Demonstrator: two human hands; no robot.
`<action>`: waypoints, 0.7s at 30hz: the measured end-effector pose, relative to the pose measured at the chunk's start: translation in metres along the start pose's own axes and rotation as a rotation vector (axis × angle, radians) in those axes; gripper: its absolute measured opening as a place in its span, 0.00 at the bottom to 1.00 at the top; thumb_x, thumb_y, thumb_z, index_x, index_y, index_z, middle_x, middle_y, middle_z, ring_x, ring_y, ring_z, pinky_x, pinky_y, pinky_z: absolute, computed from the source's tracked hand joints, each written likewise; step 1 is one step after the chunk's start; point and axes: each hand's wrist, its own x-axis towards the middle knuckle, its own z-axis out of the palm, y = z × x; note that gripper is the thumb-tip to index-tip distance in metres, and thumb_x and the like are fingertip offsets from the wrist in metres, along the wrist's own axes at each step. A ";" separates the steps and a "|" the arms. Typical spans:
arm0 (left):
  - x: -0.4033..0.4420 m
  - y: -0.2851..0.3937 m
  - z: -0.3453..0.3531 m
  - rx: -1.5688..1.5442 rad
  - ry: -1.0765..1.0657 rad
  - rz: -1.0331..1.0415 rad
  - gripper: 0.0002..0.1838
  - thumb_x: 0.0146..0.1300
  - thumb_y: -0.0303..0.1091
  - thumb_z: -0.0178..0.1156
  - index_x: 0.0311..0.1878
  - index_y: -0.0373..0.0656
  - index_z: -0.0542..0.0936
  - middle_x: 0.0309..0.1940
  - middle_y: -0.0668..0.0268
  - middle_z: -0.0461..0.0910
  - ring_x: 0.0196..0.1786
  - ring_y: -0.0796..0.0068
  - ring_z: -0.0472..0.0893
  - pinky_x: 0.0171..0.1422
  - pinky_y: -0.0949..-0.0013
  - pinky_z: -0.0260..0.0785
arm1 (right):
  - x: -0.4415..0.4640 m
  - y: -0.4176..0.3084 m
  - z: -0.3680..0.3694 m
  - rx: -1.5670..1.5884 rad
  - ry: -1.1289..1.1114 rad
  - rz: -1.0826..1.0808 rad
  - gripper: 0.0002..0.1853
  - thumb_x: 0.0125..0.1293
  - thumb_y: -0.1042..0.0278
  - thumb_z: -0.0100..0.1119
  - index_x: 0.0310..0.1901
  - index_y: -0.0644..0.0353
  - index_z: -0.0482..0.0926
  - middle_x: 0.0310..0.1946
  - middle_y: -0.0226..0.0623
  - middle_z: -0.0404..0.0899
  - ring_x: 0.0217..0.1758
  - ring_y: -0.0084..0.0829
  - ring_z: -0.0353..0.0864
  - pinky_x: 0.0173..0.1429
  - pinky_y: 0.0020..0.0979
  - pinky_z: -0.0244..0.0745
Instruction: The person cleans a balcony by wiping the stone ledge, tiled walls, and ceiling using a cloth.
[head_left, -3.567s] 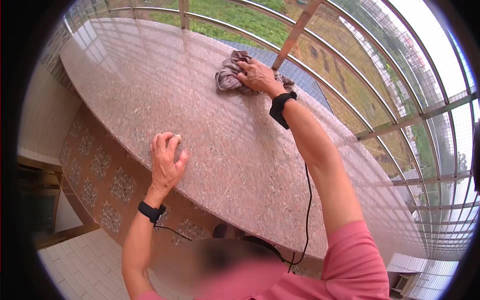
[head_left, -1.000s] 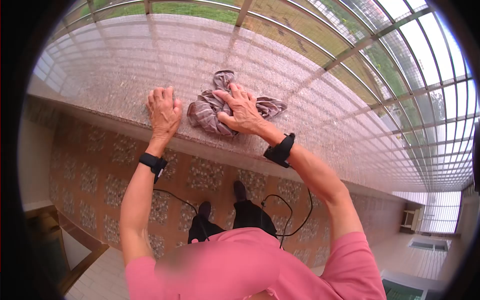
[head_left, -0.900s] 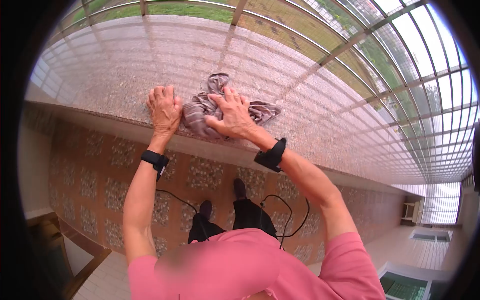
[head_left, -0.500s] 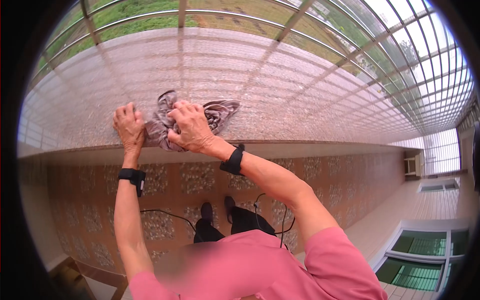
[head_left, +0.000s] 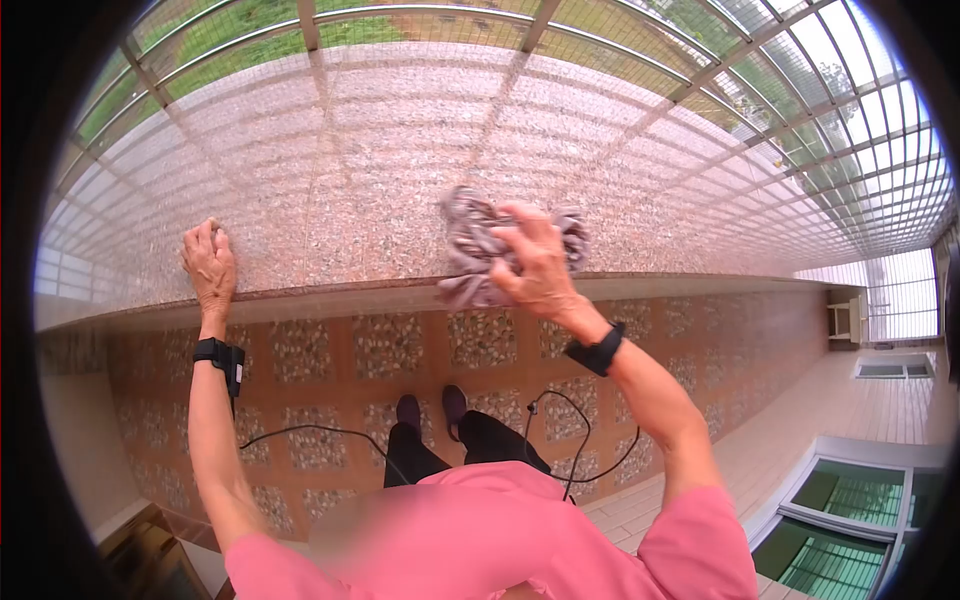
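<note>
My right hand (head_left: 540, 262) is clamped on the bunched cloth (head_left: 466, 238), thumb and bent fingers around its folds, a bit blurred, cloth lying on the stone counter (head_left: 350, 190) and lapping over the near edge. My left hand (head_left: 209, 266) is well apart to the left on the same counter near the edge, fingers loosely curled, can't tell if anything's under them; black band (head_left: 597, 350) on my right wrist
</note>
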 end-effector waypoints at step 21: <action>0.000 0.011 -0.005 0.091 -0.071 -0.036 0.16 0.68 0.43 0.54 0.54 0.45 0.76 0.52 0.58 0.71 0.57 0.51 0.70 0.63 0.47 0.61 | -0.085 0.144 -0.071 -0.377 0.211 0.601 0.28 0.66 0.54 0.54 0.63 0.62 0.72 0.64 0.52 0.71 0.67 0.50 0.69 0.72 0.45 0.61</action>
